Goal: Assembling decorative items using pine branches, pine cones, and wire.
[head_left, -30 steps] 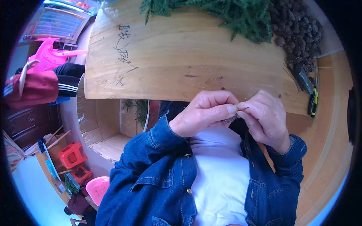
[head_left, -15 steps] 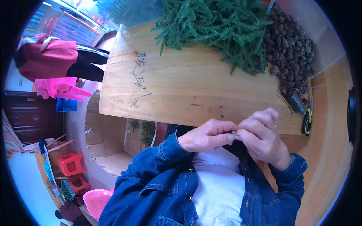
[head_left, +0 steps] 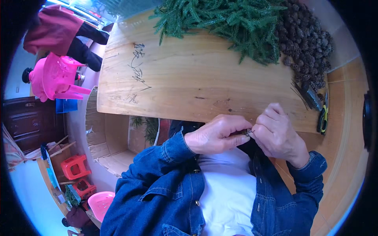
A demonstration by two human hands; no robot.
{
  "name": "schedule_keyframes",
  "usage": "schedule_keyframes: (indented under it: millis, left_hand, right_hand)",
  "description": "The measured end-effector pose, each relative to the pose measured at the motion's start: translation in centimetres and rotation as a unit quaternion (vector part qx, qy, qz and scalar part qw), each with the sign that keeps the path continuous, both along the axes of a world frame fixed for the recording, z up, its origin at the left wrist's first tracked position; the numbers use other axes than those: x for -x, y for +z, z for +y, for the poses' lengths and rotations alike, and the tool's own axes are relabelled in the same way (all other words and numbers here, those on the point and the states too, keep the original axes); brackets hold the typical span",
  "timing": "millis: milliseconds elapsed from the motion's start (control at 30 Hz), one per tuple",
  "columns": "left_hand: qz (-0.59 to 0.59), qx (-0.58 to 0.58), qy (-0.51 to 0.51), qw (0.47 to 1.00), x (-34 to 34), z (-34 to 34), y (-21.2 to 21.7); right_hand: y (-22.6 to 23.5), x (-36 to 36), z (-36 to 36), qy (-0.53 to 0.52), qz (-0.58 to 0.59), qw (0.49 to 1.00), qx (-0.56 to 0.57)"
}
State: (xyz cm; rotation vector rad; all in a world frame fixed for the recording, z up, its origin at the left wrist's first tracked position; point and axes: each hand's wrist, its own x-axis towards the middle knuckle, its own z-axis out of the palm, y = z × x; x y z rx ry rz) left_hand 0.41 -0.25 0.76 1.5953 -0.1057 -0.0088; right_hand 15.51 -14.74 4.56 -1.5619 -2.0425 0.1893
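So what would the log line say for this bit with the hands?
left hand: pinching small dark piece | right hand: pinching same piece | over wooden table edge | green sprigs, pine cones, pliers untouched

A pale wooden plank surface (head_left: 197,78) with dark scribbled marks spans the middle. At its far edge lies a heap of green fir sprigs (head_left: 232,23), and just right of it a pile of small brown pine cones (head_left: 307,43). Near the right end rest yellow-handled pliers (head_left: 323,118) beside what may be a bundle of thin dark wires (head_left: 301,92). To the left stands a bright pink plastic chair (head_left: 55,76); lower left are 2 small red plastic stools (head_left: 75,165) and a pink plastic basin (head_left: 100,202). An open brown cardboard box (head_left: 108,137) sits below the surface.
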Motion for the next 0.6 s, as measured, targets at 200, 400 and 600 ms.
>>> schedule_keyframes:
  millis: [200, 400, 600]
  left_hand:
    - [-0.109, -0.125, 0.08, 0.983, -0.4, -1.2, -0.1]
    - [-0.136, -0.248, 0.185, 0.941, 0.2, -1.8, -0.5]
    - [-0.086, -0.124, 0.093, 0.984, -0.2, 0.3, 1.0]
  right_hand:
    - [-0.3, 0.2, 0.0, -0.032, 0.03, 0.998, -0.049]
    - [-1.3, 0.4, 0.1, -0.066, 0.082, 0.993, -0.047]
    - [-0.8, -0.4, 1.0, -0.019, 0.073, 0.996, -0.046]
